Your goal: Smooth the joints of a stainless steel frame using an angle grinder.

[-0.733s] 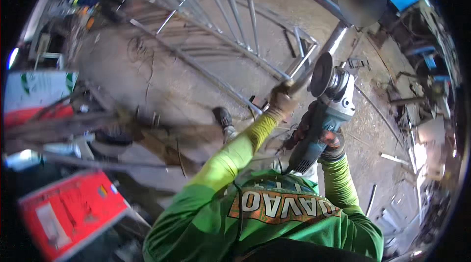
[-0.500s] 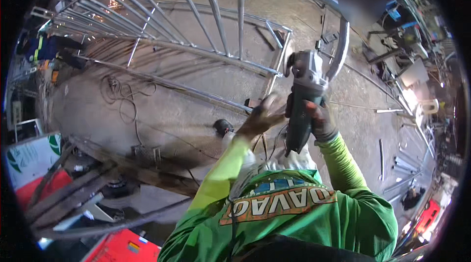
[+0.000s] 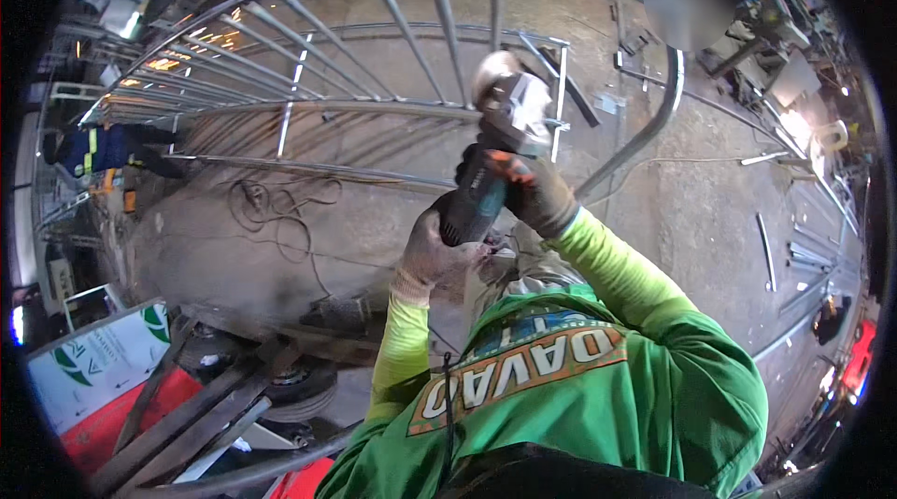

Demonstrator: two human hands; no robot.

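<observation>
Head view: I hold the angle grinder (image 3: 500, 139) up in front of my chest with both hands. My left hand (image 3: 432, 251) is wrapped shut around the rear of its blue body, and my right hand (image 3: 534, 189) is closed around the body nearer the head. The disc is lifted clear of the curved steel gate frame (image 3: 392, 106) lying on the concrete floor (image 3: 691, 209); no sparks fly from it. I judge that grinding on the frame's bars is paused, with joints left to dress.
</observation>
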